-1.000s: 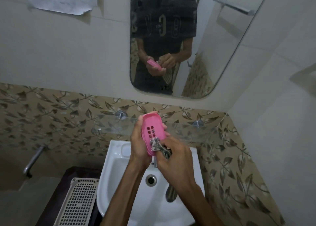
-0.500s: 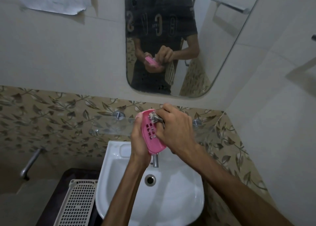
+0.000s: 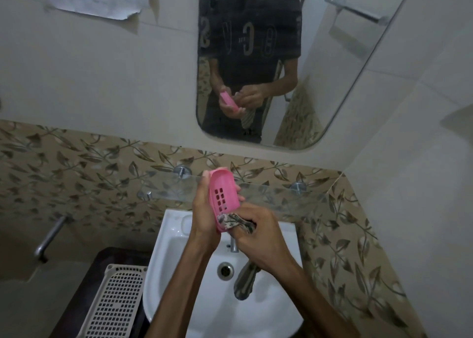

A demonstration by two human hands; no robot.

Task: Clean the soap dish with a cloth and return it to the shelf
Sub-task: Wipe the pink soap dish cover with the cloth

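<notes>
The soap dish [image 3: 223, 196], an oval of smooth pink plastic with a raised rim and a block of small rectangular drain holes in its floor, is held nearly upright over the white ceramic basin [image 3: 179, 273], in front of the clear glass shelf [image 3: 276, 197] fixed on round metal studs. It is gripped along its left edge and back by the left hand [image 3: 204, 217], whose fingertips are seen curling round the right rim. The cloth [image 3: 236, 222], a soft, crumpled fabric with a dark and pale pattern, is pressed against the lower end of the dish by the right hand [image 3: 261, 240], which is closed around it; a loose tail of the cloth is seen hanging below that hand above the drain [image 3: 225, 270]. A cream perforated plastic basket [image 3: 115, 304] is seen left of the basin.
</notes>
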